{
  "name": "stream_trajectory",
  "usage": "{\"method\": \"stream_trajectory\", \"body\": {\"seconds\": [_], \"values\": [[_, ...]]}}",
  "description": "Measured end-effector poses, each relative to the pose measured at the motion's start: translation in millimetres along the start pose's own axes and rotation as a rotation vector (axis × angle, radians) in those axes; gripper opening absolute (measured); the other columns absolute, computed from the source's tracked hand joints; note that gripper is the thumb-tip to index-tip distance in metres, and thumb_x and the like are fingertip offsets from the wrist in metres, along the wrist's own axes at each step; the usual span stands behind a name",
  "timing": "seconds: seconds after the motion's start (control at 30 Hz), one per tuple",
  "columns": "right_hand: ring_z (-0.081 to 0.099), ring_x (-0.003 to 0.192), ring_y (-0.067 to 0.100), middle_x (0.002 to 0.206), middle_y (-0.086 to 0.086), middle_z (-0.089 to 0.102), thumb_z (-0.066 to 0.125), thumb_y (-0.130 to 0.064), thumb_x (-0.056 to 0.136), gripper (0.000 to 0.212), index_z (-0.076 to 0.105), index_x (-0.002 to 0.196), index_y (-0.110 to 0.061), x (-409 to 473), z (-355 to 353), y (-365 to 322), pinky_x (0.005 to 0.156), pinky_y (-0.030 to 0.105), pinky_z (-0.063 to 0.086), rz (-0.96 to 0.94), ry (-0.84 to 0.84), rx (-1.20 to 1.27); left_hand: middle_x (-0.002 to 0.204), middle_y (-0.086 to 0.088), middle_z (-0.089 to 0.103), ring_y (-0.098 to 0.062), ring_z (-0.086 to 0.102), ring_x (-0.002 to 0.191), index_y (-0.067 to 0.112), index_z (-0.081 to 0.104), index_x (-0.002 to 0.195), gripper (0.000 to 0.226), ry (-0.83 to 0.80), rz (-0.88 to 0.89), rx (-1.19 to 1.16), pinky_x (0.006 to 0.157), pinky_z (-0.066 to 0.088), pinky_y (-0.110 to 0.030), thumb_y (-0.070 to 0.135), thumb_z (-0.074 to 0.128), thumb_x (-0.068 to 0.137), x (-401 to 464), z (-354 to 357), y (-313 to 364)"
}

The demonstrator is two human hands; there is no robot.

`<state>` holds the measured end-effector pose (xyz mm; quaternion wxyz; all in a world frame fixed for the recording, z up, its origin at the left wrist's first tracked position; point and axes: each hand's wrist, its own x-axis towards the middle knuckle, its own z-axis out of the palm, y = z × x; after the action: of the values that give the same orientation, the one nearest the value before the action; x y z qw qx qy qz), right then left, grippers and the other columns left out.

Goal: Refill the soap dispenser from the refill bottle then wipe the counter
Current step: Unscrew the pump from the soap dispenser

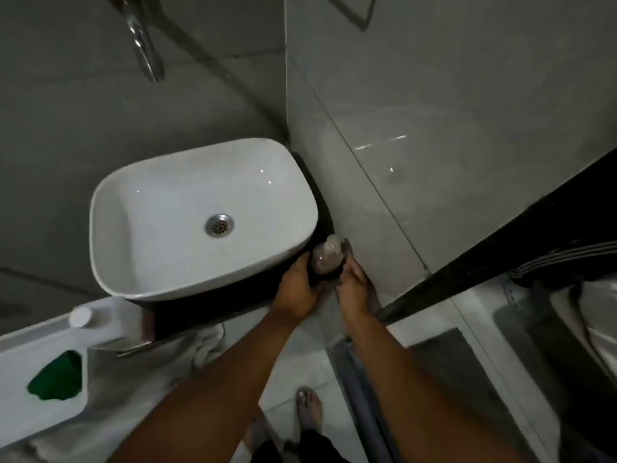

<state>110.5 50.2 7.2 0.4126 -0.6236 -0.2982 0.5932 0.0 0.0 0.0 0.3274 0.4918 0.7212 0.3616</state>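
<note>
A small clear soap dispenser [326, 259] with pinkish liquid and a pump head stands on the dark counter [207, 312], in the corner between the white basin and the tiled wall. My left hand [295, 289] cups its left side and my right hand [354, 289] cups its right side; both touch it low down. A large white refill bottle [43, 389] with a white cap [80, 317] and a green label lies at the lower left, away from both hands. A white cloth [203, 345] hangs off the counter's front edge.
The white basin [110, 195] with a metal drain fills the middle. A chrome tap [143, 48] juts out above it. A glossy tiled wall [434, 128] closes the right side. Below are floor tiles, my bare foot [309, 409] and a grey mat [467, 379].
</note>
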Motion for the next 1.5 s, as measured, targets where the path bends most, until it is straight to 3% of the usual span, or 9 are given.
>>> {"method": "stream_trajectory", "body": {"seconds": [0.33, 0.53, 0.7, 0.8, 0.93, 1.1, 1.2, 1.37, 1.5], "values": [[0.056, 0.122, 0.014, 0.139, 0.004, 0.063, 0.05, -0.008, 0.104, 0.035, 0.064, 0.136, -0.013, 15, 1, 11, 0.099, 0.022, 0.04, -0.052, -0.064, -0.119, 0.139, -0.007, 0.065, -0.024, 0.06, 0.129, 0.017, 0.056, 0.141, 0.052, 0.122, -0.062, -0.067, 0.104, 0.039, -0.025, 0.013, 0.07, 0.091, 30, 24, -10], [0.06, 0.122, 0.014, 0.134, -0.001, 0.065, 0.059, -0.016, 0.102, 0.034, 0.064, 0.135, -0.02, -2, -16, -1, 0.085, 0.006, 0.047, -0.082, -0.187, -0.223, 0.128, -0.01, 0.07, -0.028, 0.067, 0.119, 0.014, 0.058, 0.133, 0.047, 0.135, -0.011, -0.033, 0.101, 0.053, -0.035, 0.011, 0.073, 0.088, 16, 9, -4], [0.064, 0.12, 0.014, 0.129, -0.007, 0.069, 0.077, -0.025, 0.089, 0.05, 0.061, 0.135, -0.033, -32, -41, -42, 0.093, 0.027, 0.056, -0.208, -0.451, -0.427, 0.119, -0.001, 0.074, -0.009, 0.072, 0.11, 0.013, 0.062, 0.126, 0.046, 0.022, 0.087, -0.17, 0.096, 0.059, -0.035, 0.022, 0.082, 0.085, -27, -50, 27], [0.065, 0.108, -0.01, 0.113, -0.037, 0.069, 0.086, -0.026, 0.077, 0.064, 0.058, 0.132, -0.045, -55, -41, -75, 0.081, 0.006, 0.053, -0.329, -0.672, -0.513, 0.116, 0.004, 0.076, -0.006, 0.073, 0.107, 0.019, 0.064, 0.125, 0.05, -0.039, 0.086, -0.161, 0.096, 0.059, -0.03, 0.019, 0.087, 0.08, -55, -92, 48], [0.067, 0.118, 0.01, 0.125, -0.014, 0.072, 0.096, -0.047, 0.054, 0.069, 0.066, 0.115, -0.056, -74, -19, -95, 0.096, 0.031, 0.057, -0.298, -0.881, -0.419, 0.122, -0.001, 0.075, -0.014, 0.072, 0.112, 0.014, 0.063, 0.131, 0.057, -0.103, 0.033, -0.143, 0.102, 0.056, -0.043, 0.015, 0.088, 0.08, -78, -144, 72], [0.066, 0.113, -0.002, 0.118, -0.029, 0.071, 0.09, -0.04, 0.063, 0.065, 0.061, 0.115, -0.063, -90, 14, -101, 0.095, 0.023, 0.057, -0.46, -0.901, -0.488, 0.141, 0.011, 0.064, -0.005, 0.055, 0.135, 0.024, 0.059, 0.142, 0.057, -0.002, 0.13, -0.191, 0.118, 0.04, -0.038, 0.02, 0.078, 0.088, -87, -197, 93], [0.067, 0.115, 0.003, 0.119, -0.022, 0.072, 0.088, -0.037, 0.064, 0.066, 0.06, 0.118, -0.061, -97, 30, -104, 0.1, 0.036, 0.057, -0.5, -0.909, -0.522, 0.135, 0.01, 0.069, -0.01, 0.059, 0.132, 0.022, 0.068, 0.129, 0.036, -0.011, 0.192, -0.26, 0.116, 0.043, -0.04, 0.018, 0.073, 0.094, -85, -213, 102], [0.067, 0.115, 0.007, 0.12, -0.015, 0.073, 0.089, -0.041, 0.065, 0.064, 0.062, 0.123, -0.048, -110, 50, -111, 0.101, 0.042, 0.055, -0.558, -0.9, -0.517, 0.111, 0.004, 0.079, -0.016, 0.073, 0.111, 0.029, 0.078, 0.103, 0.017, 0.043, 0.191, -0.326, 0.105, 0.053, -0.048, 0.026, 0.08, 0.086, -77, -227, 107], [0.066, 0.115, 0.002, 0.119, -0.02, 0.072, 0.088, -0.044, 0.063, 0.064, 0.061, 0.12, -0.055, -117, 60, -111, 0.094, 0.036, 0.058, -0.562, -0.891, -0.535, 0.094, 0.003, 0.078, -0.012, 0.072, 0.093, 0.026, 0.075, 0.088, 0.032, 0.215, 0.186, -0.313, 0.091, 0.057, -0.043, 0.033, 0.093, 0.063, -71, -228, 107]]}}
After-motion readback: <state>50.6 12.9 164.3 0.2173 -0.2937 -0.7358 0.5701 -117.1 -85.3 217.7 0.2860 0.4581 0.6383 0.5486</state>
